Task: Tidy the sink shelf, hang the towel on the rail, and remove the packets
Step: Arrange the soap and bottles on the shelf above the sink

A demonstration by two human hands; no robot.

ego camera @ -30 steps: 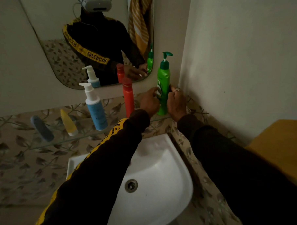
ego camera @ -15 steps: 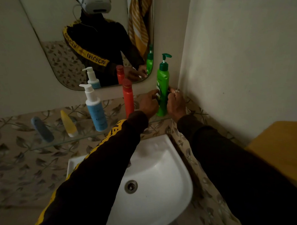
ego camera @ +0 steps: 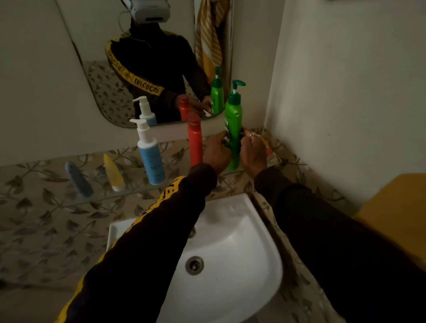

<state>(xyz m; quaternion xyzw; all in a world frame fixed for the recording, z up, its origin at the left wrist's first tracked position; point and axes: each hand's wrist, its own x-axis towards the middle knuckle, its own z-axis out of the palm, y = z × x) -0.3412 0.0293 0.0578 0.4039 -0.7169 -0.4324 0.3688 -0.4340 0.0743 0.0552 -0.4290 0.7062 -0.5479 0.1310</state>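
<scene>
A glass shelf (ego camera: 62, 203) carries a green pump bottle (ego camera: 234, 131) between the left hand (ego camera: 216, 152) and right hand (ego camera: 254, 151); left of them stand a red bottle (ego camera: 194, 140) and blue pump bottle (ego camera: 150, 155), with a yellow tube (ego camera: 113, 171) and blue tube (ego camera: 78, 179) lying farther left.

Dim light. Plain cream walls (ego camera: 350, 82) meet in a corner at 1 o'clock. A rounded mirror (ego camera: 99, 44) hangs at 11 o'clock. Leaf-patterned tiles (ego camera: 39, 230) run below, at 9 o'clock. A yellow wooden surface (ego camera: 404, 214) sits at 3 o'clock.
</scene>
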